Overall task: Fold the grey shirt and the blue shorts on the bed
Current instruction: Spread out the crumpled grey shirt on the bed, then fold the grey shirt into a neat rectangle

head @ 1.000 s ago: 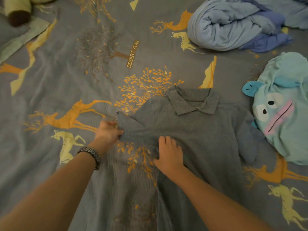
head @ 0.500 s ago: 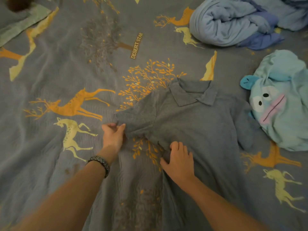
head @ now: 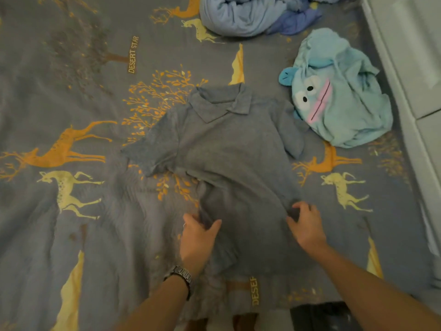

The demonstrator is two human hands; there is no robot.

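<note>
The grey shirt (head: 229,149), a polo with its collar pointing away from me, lies face up on the patterned bed sheet (head: 71,91). Its left sleeve is spread outward and its right sleeve is tucked along the side. My left hand (head: 198,237) pinches the shirt's left side edge low down, thumb on top of the cloth. My right hand (head: 305,225) curls its fingers around the right side edge at the same height. A bundle of light and dark blue cloth (head: 253,15) sits at the far edge; I cannot tell whether it contains the shorts.
A light blue plush-faced cloth item (head: 338,101) lies just right of the shirt's shoulder. A white panel (head: 410,63) runs along the right side of the bed. The bed's near edge and something dark (head: 319,316) show at the bottom.
Both hands left the left sleeve and armpit and moved down to the shirt's lower sides, the right hand crossing to the right edge. The left sleeve now lies spread out.
</note>
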